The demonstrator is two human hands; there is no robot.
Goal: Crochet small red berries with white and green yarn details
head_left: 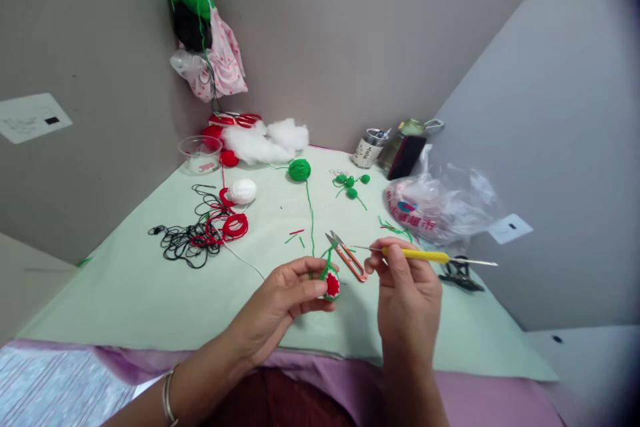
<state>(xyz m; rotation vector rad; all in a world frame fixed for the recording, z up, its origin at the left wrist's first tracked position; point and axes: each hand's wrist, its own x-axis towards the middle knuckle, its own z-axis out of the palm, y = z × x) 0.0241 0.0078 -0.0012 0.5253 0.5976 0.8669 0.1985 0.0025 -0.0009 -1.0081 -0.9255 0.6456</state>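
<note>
My left hand (295, 290) pinches a small crocheted piece (332, 284) with a red middle, a white ring and a green edge. Green yarn runs from the piece back to a green yarn ball (299, 170) on the table. In my right hand (407, 287) is a crochet hook (425, 255) with a yellow handle, held roughly level. Its left metal end points toward the crocheted piece and stays apart from it. Between the two hands, thread snips (350, 259) with orange handles lie on the table, and short yarn scraps (296, 236) are scattered beside them.
Tangled black cord (185, 240), a red yarn coil (235, 227) and a white yarn ball (243, 191) lie left. Behind are a clear plastic tub (201, 155) and white stuffing (265, 141). Small green crocheted pieces (352, 193), a pen tin (369, 148) and a plastic bag (440, 203) are right.
</note>
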